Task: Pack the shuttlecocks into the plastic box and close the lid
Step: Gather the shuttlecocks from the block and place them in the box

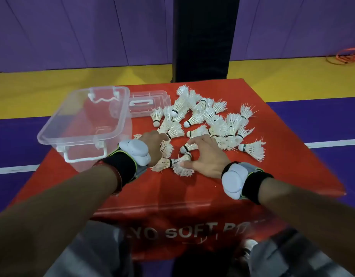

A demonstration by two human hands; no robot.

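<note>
Left hand, grip can't be told, is placed just right of plastic box at soft box left edge; right hand is splayed on shuttlecocks.

red block: shuttlecocks, box, lid
</note>
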